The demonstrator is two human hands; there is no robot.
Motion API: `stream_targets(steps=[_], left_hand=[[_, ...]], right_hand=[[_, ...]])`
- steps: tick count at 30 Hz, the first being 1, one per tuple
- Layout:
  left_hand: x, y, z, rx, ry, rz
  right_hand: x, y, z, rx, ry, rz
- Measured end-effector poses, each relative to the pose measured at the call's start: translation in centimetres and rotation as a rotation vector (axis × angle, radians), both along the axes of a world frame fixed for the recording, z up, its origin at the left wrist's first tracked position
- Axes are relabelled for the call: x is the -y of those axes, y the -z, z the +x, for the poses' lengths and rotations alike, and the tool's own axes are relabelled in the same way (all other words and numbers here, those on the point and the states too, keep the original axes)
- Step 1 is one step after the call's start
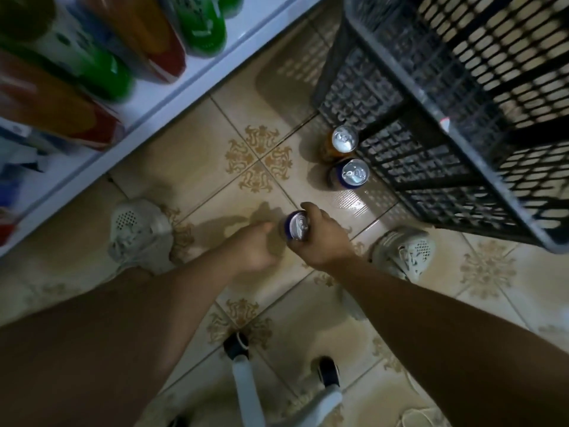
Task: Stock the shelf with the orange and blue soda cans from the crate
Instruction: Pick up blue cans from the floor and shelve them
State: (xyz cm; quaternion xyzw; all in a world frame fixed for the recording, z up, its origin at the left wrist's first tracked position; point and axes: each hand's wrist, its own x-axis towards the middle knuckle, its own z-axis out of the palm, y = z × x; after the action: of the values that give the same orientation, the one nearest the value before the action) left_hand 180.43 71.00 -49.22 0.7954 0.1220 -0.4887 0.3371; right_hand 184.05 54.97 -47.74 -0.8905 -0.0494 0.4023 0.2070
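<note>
Black mesh crate [455, 124] sits on tile floor [246, 97] top right; white shelf [172, 97] w/ blurred bottles [92, 69] runs along the left. R hand [323, 238] has fingers wrapped around a blue can [296, 230] over the floor. L hand [257, 248] just beside it, fingers curled; can't tell if holding anything. Orange can [341, 141] and 2nd blue can [352, 174] stand upright on floor, just beside crate wall.

No text can be read: the labels on the shelf bottles [92, 72] are blurred.
</note>
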Motion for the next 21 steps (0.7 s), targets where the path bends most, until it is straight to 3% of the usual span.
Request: stream_targets(steps=[6, 13, 21], left_hand=[[-1.7, -9.0, 0.9, 0.258, -0.203, -0.136], [-5.4, -26.0, -1.6, 0.586, -0.438, -0.320], [-11.0, -43.3, -8.4, 0.944, -0.702, -0.358]], right_hand=[[-1.7, -11.8, 0.3, 0.134, 0.248, 0.252], [-6.2, -28.2, -1.2, 0.290, 0.501, 0.716], [-15.4, -46.2, -4.7, 0.121, 0.747, 1.283]])
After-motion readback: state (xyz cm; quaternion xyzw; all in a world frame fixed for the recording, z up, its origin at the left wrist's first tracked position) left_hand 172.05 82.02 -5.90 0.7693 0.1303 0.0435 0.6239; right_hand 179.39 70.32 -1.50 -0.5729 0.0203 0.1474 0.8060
